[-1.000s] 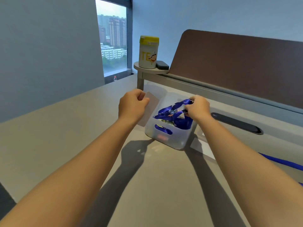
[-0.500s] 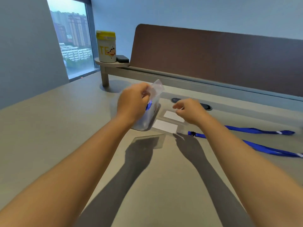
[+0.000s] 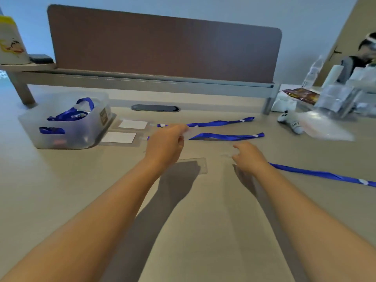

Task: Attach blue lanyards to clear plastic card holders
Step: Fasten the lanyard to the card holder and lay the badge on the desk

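Left hand [image 3: 165, 142] pinching clear card holder [image 3: 191, 132], raised off table [image 3: 61, 190]. Right hand [image 3: 249, 156] loose, empty, forefinger out. Loose lanyard [image 3: 321, 175] lies just right of right hand, long axis running rightward; right hand nearer, likely takes near end.

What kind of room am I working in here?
Most likely a shared office. The desk has a brown divider panel along its back and a cable slot in its top, and another person sits at the next station.
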A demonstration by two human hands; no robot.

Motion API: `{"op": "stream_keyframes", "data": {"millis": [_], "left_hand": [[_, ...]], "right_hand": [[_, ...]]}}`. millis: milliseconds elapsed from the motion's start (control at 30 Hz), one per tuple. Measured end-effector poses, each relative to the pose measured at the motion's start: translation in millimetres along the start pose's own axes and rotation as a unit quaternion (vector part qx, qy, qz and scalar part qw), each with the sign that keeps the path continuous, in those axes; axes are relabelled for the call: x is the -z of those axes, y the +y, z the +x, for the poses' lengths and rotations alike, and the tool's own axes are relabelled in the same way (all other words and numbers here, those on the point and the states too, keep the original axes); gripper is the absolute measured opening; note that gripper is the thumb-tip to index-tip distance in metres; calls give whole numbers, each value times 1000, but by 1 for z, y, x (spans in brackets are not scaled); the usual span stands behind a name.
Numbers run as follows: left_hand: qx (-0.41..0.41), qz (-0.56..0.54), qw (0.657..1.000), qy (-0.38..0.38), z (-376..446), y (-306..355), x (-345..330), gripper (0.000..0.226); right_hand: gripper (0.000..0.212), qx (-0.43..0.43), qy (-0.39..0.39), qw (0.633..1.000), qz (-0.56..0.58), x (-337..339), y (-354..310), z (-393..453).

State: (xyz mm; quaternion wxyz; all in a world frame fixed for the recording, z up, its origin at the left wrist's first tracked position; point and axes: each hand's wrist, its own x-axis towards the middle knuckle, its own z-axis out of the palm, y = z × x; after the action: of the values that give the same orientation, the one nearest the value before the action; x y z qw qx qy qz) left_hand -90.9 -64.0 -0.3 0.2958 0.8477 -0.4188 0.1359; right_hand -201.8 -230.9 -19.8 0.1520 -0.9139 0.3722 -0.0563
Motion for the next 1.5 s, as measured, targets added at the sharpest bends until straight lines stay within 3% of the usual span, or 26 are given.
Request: {"op": "stream_keyframes", "data": {"millis": [67, 333, 600, 733, 867, 1033, 1167, 1300, 1500], "left_hand": [[-7, 5, 1000, -9, 1, 7, -8, 34], [7, -13, 1000, -23, 4, 13, -26, 32], [75, -64, 995, 15, 3, 11, -15, 20], [121, -120, 984, 50, 5, 8, -5, 14], [168, -203, 961, 83, 6, 2, 7, 19], [246, -313, 914, 82, 7, -5, 18, 25], [257, -325, 907, 70, 4, -9, 24, 20], [234, -299, 923, 66, 0, -13, 27, 17], [183, -271, 941, 84, -7, -18, 32, 27]], "right_hand": [[10, -17, -7, 1000, -21, -6, 16, 1], [33, 51, 33, 994, -91, -19, 25, 4], [25, 80, 41, 990, 108, -17, -4, 0], [32, 137, 67, 982, 113, -9, -27, -3], [26, 194, 93, 968, 131, 3, -52, -7], [27, 203, 128, 946, 217, 13, -82, -16], [30, 150, 66, 937, 308, 14, -100, -16], [31, 109, -19, 908, 404, 14, -112, -21], [29, 57, -99, 877, 466, 18, -123, -26]]}}
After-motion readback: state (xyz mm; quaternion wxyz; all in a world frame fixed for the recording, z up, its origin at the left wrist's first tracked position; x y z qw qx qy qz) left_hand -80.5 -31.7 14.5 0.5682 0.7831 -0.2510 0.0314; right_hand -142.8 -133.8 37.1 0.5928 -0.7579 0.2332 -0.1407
